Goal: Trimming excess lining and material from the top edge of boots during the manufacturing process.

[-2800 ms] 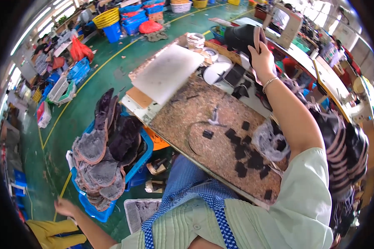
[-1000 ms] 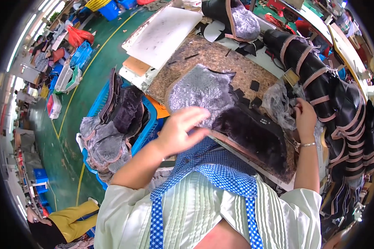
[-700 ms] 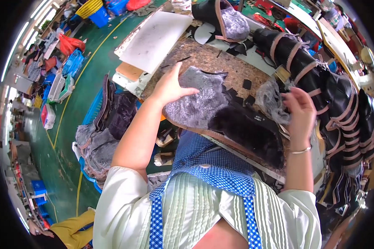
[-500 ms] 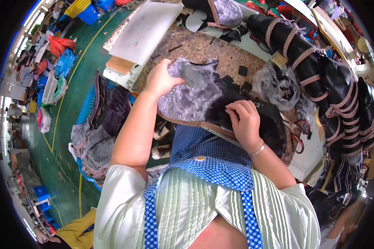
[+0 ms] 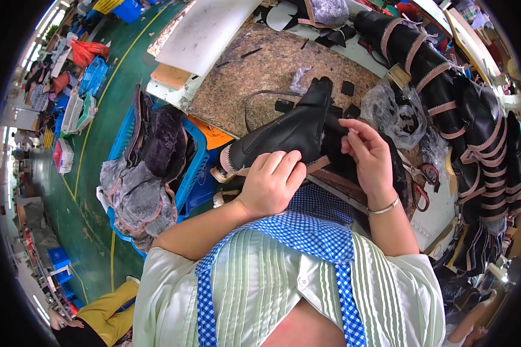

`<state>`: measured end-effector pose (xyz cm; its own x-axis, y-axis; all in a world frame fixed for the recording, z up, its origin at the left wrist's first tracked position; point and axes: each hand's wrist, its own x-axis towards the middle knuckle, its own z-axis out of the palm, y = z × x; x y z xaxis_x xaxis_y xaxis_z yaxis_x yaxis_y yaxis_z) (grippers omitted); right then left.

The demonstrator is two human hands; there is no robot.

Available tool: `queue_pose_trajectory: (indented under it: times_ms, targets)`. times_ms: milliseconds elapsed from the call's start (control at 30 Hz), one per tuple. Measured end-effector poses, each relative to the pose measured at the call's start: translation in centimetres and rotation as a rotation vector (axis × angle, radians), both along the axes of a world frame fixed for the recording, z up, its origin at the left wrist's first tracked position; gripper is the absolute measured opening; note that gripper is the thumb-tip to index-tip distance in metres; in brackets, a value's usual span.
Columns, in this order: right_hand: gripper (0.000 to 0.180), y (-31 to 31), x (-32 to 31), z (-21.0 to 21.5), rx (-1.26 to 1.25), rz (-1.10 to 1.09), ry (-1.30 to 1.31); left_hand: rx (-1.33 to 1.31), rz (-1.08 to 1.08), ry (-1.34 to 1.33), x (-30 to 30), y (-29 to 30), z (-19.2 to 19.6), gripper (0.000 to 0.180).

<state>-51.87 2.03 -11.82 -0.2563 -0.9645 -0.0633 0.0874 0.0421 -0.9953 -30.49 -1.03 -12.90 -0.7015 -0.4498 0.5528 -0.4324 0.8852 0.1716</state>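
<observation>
So my left hand (image 5: 272,184) is mostly closed on the near edge of this black leather piece (image 5: 289,130), fingers curled over the pink trim, I guess to stop it slipping; my thumb's hidden. The piece sits on the near side of the counter (image 5: 231,87), folded over next to some dark plush (image 5: 341,168). My right hand (image 5: 369,159) is half curled above the plush, fingertips close together, can't tell if there's anything in them. Scissors (image 5: 414,173) lie just right, probably parked there for easy reach.
</observation>
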Motion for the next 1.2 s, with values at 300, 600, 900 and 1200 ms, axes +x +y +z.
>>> queue_pose_trajectory:
  times_ms: [300,600,900,1200]
  targets:
    - [0.023,1.6,0.1,0.4,0.058,0.145,-0.554,0.481,0.077,0.327,-0.5,0.3,1.8,0.011]
    - [0.024,1.7,2.1,1.8,-0.133,0.085,-0.152,0.703,0.09,0.558,-0.1,-0.3,2.8,0.016]
    - [0.017,1.3,3.0,3.0,-0.025,0.096,0.041,0.576,0.13,0.524,-0.1,-0.3,1.8,0.015]
    - [0.016,0.9,2.2,2.2,0.295,0.098,0.085,0.327,0.041,0.495,-0.5,0.8,0.8,0.022]
